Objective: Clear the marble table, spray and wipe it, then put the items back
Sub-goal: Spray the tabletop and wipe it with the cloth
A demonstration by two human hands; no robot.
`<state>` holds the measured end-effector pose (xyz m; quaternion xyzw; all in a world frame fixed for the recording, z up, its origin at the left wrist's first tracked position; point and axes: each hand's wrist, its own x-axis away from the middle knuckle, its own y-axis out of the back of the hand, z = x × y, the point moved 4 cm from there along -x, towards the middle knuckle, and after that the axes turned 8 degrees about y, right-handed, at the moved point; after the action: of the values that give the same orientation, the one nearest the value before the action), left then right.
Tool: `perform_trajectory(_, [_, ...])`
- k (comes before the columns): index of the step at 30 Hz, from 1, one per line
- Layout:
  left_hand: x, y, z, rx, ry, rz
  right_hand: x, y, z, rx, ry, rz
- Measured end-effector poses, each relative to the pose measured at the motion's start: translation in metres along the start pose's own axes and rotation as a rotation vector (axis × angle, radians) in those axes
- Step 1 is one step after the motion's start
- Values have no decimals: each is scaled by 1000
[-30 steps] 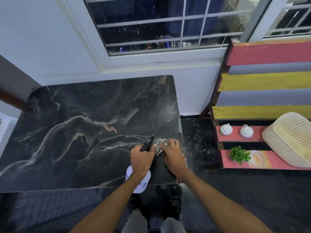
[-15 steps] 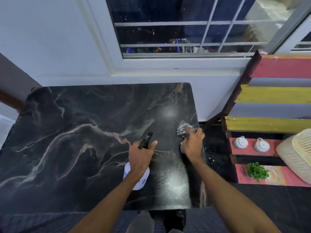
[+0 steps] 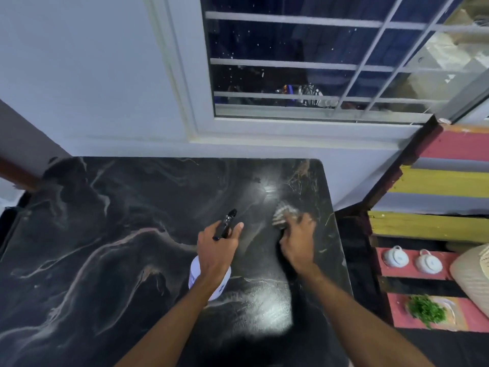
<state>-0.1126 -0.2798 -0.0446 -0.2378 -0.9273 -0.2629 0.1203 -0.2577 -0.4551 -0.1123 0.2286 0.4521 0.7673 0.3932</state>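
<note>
The black marble table with pale veins fills the lower left of the view and carries no items. My left hand grips a spray bottle with a white body and a black nozzle, held above the table's middle. My right hand presses a checked cloth flat on the marble near the far right corner; motion blurs the hand and cloth. A wet, shiny patch lies on the marble under my right forearm.
A striped wooden shelf unit stands right of the table. It holds two white ceramic pots, a small green plant and a woven cream basket. A white wall and barred window rise behind the table.
My right hand has slid the cloth from the near right edge up along the right side toward the far corner. The left hand keeps the bottle in about the same place.
</note>
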Motion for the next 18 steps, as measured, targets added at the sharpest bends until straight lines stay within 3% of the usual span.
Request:
perform_trajectory(2, [-5,0,-1,-25,-1,-12,25,-22,38,-12,320,135])
perform_trajectory(4, [-12,-4,-5,-45,-6,-26,17,-32,43,1,501,201])
perform_trajectory(5, [-15,-8,-7,-48,-11,-35,-7,-29,33,-2,468,168])
perform_trajectory(8, [-20,-20,-16,-33,-6,-53,-77,7,-17,-23,52,0])
perform_trajectory(10, [-22,-31,-26,-23,-5,-71,-94,19,-38,-8,-92,-11])
perform_trajectory(11, [-24,-38,-32,-22,-7,-74,-94,20,-38,9,-53,-3])
perform_trajectory(15, [-32,-72,-55,6,-38,-73,-87,6,-34,32,411,135])
perform_trajectory(16, [-35,-77,-60,11,-46,-76,-103,6,-36,32,437,145])
perform_trajectory(18, [-41,-88,-68,17,-72,-78,-147,13,-45,-9,260,97])
